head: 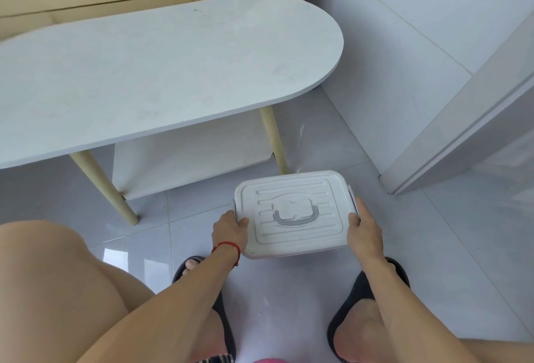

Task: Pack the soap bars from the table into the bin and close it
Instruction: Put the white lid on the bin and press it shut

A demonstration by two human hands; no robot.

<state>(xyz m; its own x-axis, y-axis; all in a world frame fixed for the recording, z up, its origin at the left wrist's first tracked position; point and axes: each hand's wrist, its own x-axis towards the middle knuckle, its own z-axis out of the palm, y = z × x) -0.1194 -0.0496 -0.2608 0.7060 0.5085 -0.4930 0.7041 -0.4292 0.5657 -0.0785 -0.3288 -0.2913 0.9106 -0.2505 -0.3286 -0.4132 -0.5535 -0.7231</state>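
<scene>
Both hands (231,229) on white ribbed bin lid (294,212), grey handle (294,216).

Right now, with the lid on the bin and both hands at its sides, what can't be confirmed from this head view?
- Bin contents: the lid covers them; no soap bars show.
- Side latches: left hand and right hand cover them; locked or not, cannot tell.
- Table left end: cut off by the frame edge.
- Lower shelf: mostly hidden by the tabletop.
</scene>
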